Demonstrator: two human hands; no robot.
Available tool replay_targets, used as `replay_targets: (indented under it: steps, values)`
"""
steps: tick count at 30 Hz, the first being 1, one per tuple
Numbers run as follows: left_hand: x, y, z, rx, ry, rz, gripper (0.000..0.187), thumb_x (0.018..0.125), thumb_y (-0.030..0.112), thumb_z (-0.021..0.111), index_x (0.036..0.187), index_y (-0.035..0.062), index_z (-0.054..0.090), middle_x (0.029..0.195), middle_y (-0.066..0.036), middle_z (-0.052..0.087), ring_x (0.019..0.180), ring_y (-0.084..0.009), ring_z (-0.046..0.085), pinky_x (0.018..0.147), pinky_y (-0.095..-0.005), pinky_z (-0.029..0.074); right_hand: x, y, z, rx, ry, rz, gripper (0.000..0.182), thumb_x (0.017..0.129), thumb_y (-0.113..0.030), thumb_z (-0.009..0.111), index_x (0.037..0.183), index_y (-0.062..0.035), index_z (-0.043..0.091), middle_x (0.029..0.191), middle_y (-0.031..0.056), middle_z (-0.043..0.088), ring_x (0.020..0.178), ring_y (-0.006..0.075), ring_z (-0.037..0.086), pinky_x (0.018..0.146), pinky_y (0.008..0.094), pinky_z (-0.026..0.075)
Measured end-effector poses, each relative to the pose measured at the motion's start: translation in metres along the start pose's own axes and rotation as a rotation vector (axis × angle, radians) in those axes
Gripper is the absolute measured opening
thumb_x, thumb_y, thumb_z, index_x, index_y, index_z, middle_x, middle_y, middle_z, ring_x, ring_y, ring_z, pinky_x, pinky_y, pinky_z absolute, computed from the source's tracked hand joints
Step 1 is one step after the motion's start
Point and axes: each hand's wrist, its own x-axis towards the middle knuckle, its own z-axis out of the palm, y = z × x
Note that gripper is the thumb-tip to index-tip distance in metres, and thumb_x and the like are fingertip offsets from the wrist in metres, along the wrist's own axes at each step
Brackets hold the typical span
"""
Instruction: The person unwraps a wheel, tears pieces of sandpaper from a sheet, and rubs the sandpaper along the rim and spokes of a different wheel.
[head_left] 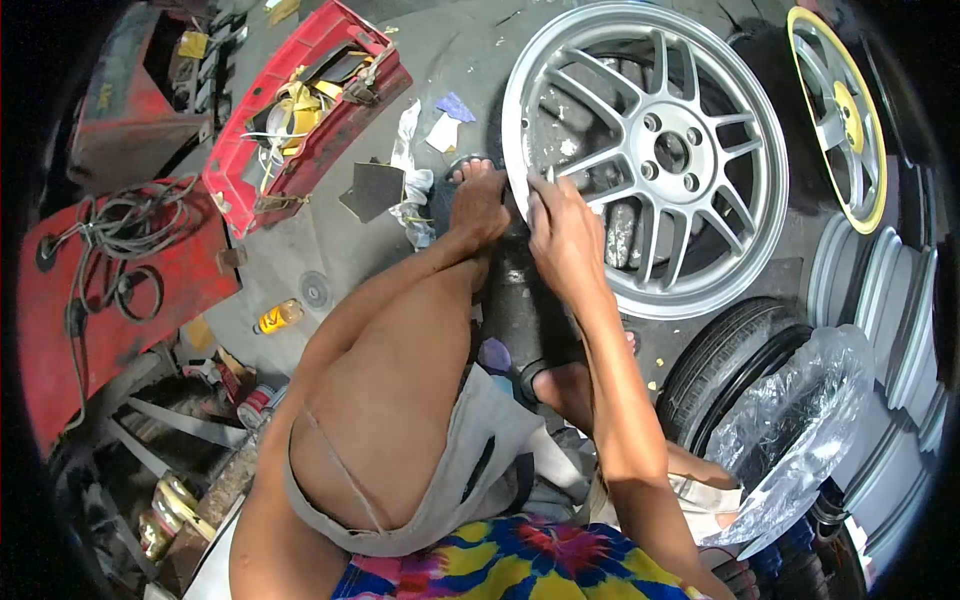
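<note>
On the concrete floor (330, 240), a silver multi-spoke alloy wheel (650, 150) is laid flat; its near rim is pinched by the right hand (565, 235), fingers curled closed on a small tool, too small to identify.

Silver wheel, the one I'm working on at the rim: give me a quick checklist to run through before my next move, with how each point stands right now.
1. Right hand on the rim of the silver wheel: ok, fingers rest on its left edge.
2. Small tool in the right hand: cannot tell, something thin shows at the fingertips, too small to name.
3. Left hand in view: not ok, it does not show.
4. Wheel steady: ok, it lies flat, with the foot against its edge.
5. Room around the wheel: not ok, a tyre and plastic bag lie close below it.
</note>
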Motion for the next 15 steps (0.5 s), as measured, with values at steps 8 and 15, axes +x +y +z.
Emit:
replay_targets:
  steps: [8, 15]
  values:
    - [0.001, 0.008, -0.005, -0.038, -0.09, -0.085, 0.024, 0.085, 0.015, 0.061, 0.108, 0.0065, 0.066, 0.105, -0.023, 0.058, 0.104, -0.0458, 0.06, 0.087, -0.0547, 0.05, 0.003, -0.004, -0.004, -0.005, -0.01, -0.034, 0.023, 0.096, -0.009, 0.057, 0.113, 0.0017, 0.068, 0.094, 0.024, 0.062, 0.089, 0.0451, 0.063, 0.079, 0.049, 0.049]
    - [0.0, 0.0, 0.003, 0.108, -0.044, -0.022, 0.03, 0.083, 0.008, 0.062, 0.112, 0.0059, 0.065, 0.111, -0.024, 0.056, 0.111, -0.0452, 0.055, 0.096, -0.0541, 0.047, 0.004, -0.004, 0.013, -0.106, 0.069, -0.058, 0.02, 0.095, -0.007, 0.059, 0.111, -0.0014, 0.069, 0.089, 0.0221, 0.059, 0.081, 0.0439, 0.062, 0.07, 0.0491, 0.049]
